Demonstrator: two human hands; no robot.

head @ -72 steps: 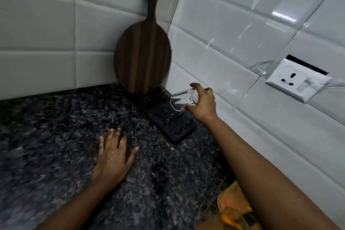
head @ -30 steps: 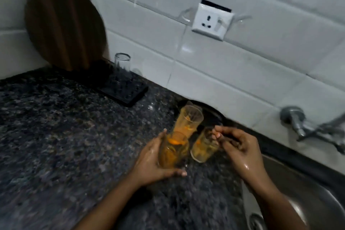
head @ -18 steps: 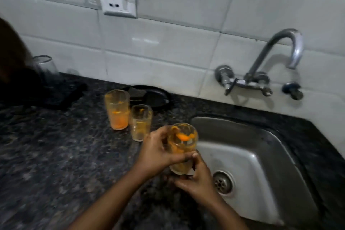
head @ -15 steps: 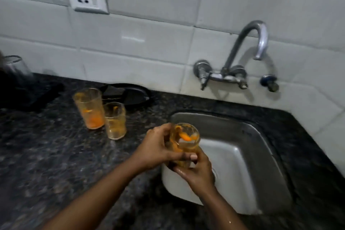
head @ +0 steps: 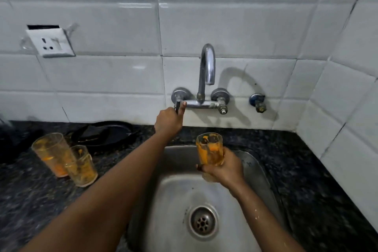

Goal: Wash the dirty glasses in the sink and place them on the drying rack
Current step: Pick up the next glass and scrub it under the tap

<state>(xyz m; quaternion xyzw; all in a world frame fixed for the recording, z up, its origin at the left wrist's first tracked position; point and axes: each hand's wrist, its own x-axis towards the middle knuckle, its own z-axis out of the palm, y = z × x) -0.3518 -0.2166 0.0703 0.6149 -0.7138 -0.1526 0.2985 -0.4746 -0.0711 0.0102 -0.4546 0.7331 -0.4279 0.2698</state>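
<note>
My right hand (head: pixel 224 170) grips a dirty glass (head: pixel 209 150) smeared with orange residue, upright over the steel sink (head: pixel 173 196), below the faucet spout (head: pixel 208 63). My left hand (head: pixel 169 120) reaches to the wall and grips the left tap handle (head: pixel 177 106). No water runs from the spout. Two more orange-stained glasses stand on the dark granite counter left of the sink, a taller one (head: pixel 52 152) and a shorter one (head: pixel 82 165) touching it. The drying rack is out of frame.
A black flat object (head: pixel 104 134) lies on the counter against the wall behind the two glasses. A white wall socket (head: pixel 50 42) sits upper left. A second small valve (head: pixel 258 103) is right of the faucet. White tiled walls close in at the right.
My left hand let go of the glass and reached up to the tap handle. My right hand now holds the glass alone, moved right under the spout. The view shifted right over the sink.
</note>
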